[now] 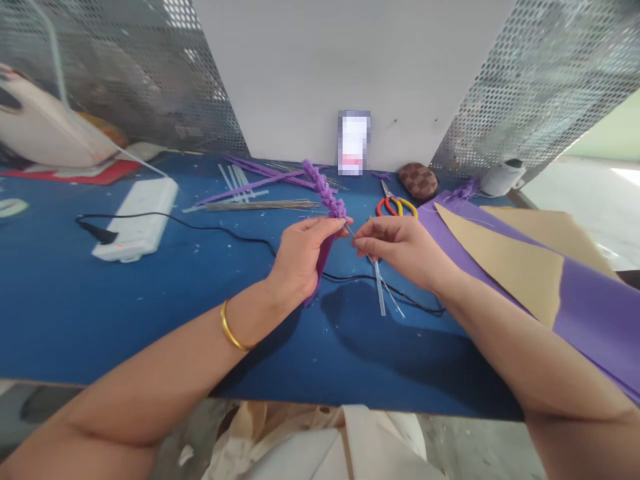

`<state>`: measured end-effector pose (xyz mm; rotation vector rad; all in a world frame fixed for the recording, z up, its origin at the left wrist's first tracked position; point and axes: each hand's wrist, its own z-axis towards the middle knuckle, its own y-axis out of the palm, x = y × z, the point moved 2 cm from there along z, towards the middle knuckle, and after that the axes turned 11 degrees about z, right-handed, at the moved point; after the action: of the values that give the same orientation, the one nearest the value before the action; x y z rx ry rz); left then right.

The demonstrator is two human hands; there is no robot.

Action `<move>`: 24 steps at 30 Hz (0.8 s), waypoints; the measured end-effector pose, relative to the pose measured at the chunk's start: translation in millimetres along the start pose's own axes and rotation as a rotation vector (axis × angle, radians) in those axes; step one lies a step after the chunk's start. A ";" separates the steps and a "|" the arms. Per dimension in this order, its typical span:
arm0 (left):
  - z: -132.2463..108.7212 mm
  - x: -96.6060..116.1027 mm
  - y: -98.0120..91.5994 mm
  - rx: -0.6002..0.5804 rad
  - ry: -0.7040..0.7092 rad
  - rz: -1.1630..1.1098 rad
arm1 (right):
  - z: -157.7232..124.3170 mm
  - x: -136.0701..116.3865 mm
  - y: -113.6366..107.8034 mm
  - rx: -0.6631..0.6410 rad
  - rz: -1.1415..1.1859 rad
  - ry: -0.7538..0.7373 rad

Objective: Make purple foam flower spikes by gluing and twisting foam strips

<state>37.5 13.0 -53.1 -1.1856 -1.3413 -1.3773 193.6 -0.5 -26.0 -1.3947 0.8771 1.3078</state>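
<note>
My left hand (305, 250) is closed around the lower end of a purple paper flower spike (325, 189), whose ruffled top points up and away from me. A flat purple strip (324, 263) hangs below the same hand. My right hand (395, 247) is closed in a pinch on a thin wire (351, 231) that runs to the base of the flower spike. Beneath the right hand lies a translucent glue stick (380, 293) with a thin pale strand beside it. The wire's end inside the right fingers is hidden.
Behind my hands lie purple strips (255, 183), a bundle of wires (265, 205) and scissors (397, 206). A phone (354, 143) leans on the back panel. Purple and tan sheets (505, 260) cover the right side. A white power strip (137, 220) trails a black cable across the blue table.
</note>
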 end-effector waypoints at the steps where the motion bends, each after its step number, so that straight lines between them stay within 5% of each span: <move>1: -0.4 0.5 0.3 -0.011 -0.003 -0.003 | -0.1 0.4 0.9 0.016 0.001 -0.009; 16: -0.4 5.8 1.5 0.001 -0.082 -0.081 | -0.6 2.1 0.3 0.124 -0.038 -0.072; 24: -3.2 6.7 1.4 0.025 -0.099 -0.096 | -4.8 0.4 2.2 0.208 -0.229 -0.240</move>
<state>37.4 10.0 -46.2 -1.1998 -1.4982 -1.3803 192.8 -5.6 -27.2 -1.1137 0.6504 1.1452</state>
